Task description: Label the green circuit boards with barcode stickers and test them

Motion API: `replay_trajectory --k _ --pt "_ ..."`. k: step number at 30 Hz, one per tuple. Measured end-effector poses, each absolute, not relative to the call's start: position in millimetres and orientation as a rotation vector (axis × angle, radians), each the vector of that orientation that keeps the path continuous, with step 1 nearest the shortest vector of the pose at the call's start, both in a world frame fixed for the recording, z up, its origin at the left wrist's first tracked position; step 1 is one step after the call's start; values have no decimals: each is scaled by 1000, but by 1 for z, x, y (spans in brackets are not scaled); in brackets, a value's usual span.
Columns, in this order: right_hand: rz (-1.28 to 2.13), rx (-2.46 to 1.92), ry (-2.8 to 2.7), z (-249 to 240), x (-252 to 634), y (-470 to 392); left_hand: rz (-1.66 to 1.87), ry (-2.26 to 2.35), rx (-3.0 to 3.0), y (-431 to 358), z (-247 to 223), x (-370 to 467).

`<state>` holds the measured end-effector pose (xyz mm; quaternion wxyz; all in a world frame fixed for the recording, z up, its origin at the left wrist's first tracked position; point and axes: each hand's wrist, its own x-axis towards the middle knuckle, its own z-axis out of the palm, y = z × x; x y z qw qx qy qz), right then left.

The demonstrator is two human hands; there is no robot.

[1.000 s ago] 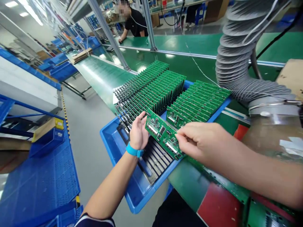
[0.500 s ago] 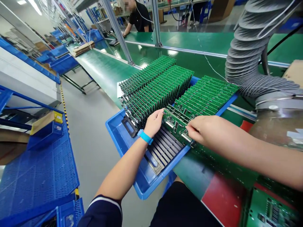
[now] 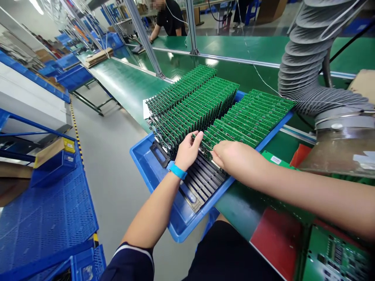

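Observation:
A green circuit board stands at the front of the right-hand row, its lower edge at the black slotted rack. My left hand, with a blue band at the wrist, pinches its left end. The fingers of my right hand are closed on its right end and partly hide it. Behind it, more upright circuit boards fill the row. To the left, another packed block of boards rises close beside my left hand. Rack and boards sit in a blue tray.
A grey ribbed duct comes down at the right onto a metal hood. A red sheet and a larger circuit board lie at lower right. Metal posts rise from the green bench. A person works across it.
The circuit board between my hands has moved back and down toward the row. My right hand has shifted left, closer to my left hand, uncovering a white-labelled green board on the bench.

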<state>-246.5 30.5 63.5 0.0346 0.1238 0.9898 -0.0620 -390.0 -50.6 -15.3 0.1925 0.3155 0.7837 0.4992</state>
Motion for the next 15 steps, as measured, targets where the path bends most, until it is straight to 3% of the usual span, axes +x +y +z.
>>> replay_trajectory --k 7,11,15 --pt "-190 425 2845 64 -234 38 1265 2274 964 -57 -10 -383" --pt "-149 653 3061 83 -223 73 1350 2213 949 -50 -14 -382" --pt "-405 800 3055 77 -214 107 1519 2106 920 -33 -17 -382"
